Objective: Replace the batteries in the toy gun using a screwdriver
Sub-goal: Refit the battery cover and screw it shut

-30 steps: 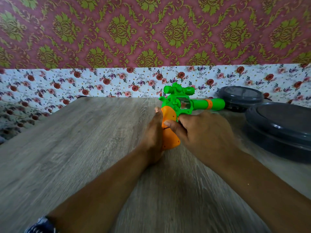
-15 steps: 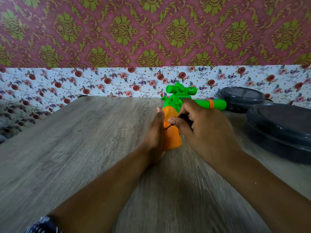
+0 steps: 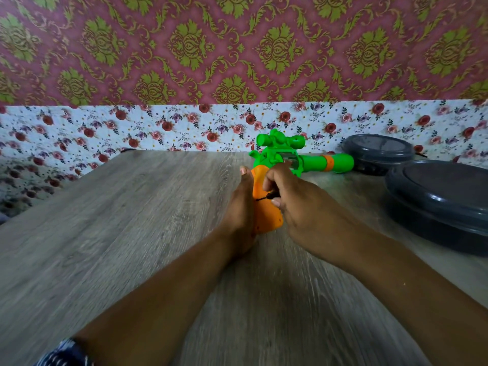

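Note:
The toy gun [image 3: 314, 161] lies on the wooden table [image 3: 132, 233], its green barrel pointing right and a green scope on top. Its orange grip [image 3: 265, 210] points toward me. My left hand [image 3: 239, 215] lies along the left side of the grip and steadies it; only the back of the hand shows, and a fingertip sticks up near the grip's top. My right hand [image 3: 303, 207] grips a small dark screwdriver [image 3: 265, 198], its tip touching the orange grip's right face. Most of the screwdriver's handle is hidden in my fingers.
Two dark grey round lidded containers stand at the right: a small one [image 3: 377, 153] by the wall beyond the barrel's end and a large one [image 3: 443, 202] nearer me. A floral wall borders the table's far edge.
My right hand has moved from the gun's body down onto the orange grip and now holds the screwdriver's tip against it. The left hand and gun have stayed put.

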